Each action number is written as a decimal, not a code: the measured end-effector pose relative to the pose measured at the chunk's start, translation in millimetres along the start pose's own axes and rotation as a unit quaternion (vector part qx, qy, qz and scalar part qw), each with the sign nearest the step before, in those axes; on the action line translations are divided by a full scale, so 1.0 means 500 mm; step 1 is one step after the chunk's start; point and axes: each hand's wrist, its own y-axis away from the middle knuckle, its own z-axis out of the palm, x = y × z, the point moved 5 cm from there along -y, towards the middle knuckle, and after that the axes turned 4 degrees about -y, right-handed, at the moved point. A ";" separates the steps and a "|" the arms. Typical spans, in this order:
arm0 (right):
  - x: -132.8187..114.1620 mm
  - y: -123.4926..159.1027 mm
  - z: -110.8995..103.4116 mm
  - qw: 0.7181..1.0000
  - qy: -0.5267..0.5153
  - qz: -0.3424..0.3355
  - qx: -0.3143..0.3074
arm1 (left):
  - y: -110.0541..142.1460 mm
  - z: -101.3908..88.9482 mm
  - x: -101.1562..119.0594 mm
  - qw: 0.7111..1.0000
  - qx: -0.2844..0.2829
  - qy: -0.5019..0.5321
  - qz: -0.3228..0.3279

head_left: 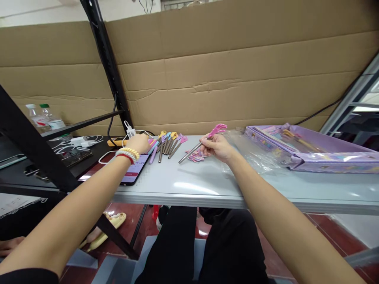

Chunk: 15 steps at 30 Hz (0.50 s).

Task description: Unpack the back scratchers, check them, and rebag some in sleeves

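My right hand (pixel 218 146) grips a back scratcher (pixel 193 152) with a pink claw-shaped head and a thin metal rod. It is held tilted above the table, the pink head up and the rod's end pointing down to the left. My left hand (pixel 138 144) reaches to several coloured handles (pixel 153 151) in pink, blue and purple; its fingers are hidden behind the back of the hand. Beside them lies a row of back scratchers (pixel 170 145) with yellow, blue, purple and pink heads. Small pink printed cards (pixel 195 156) lie under the right hand.
A phone (pixel 134 170) with a lit screen lies below my left wrist. Clear plastic bags (pixel 254 152) and an open purple box (pixel 331 162) stand on the right of the table (pixel 177 185). A black metal post (pixel 108 59) and white charger cables (pixel 79 142) are left.
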 end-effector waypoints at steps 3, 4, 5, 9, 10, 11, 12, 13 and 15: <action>0.007 -0.003 0.001 1.000 0.023 0.001 -0.006 | -0.014 0.002 -0.039 0.999 -0.045 -0.008 -0.011; 0.008 -0.003 0.002 1.000 0.026 0.000 -0.007 | -0.014 0.007 -0.046 0.998 -0.065 -0.010 -0.003; 0.008 -0.003 0.002 1.000 0.025 0.001 -0.008 | -0.013 0.014 -0.050 0.996 -0.083 -0.013 0.004; 0.007 -0.002 0.004 1.000 0.013 0.001 -0.016 | 0.001 0.030 -0.051 0.996 -0.086 -0.016 0.007; 0.007 -0.002 0.004 1.000 0.014 0.001 -0.016 | 0.003 0.032 -0.050 0.997 -0.082 -0.014 0.007; 0.007 -0.002 0.004 1.000 0.017 0.000 -0.015 | 0.005 0.032 -0.048 0.997 -0.081 -0.013 0.008; 0.006 -0.002 0.004 1.000 0.019 -0.002 -0.014 | 0.006 0.031 -0.047 0.997 -0.080 -0.012 0.006; 0.006 -0.002 0.003 1.000 0.022 -0.004 -0.013 | 0.006 0.027 -0.046 0.997 -0.076 -0.012 0.000; 0.007 -0.003 0.002 1.000 0.024 -0.005 -0.012 | 0.004 0.017 -0.039 0.998 -0.063 -0.006 -0.010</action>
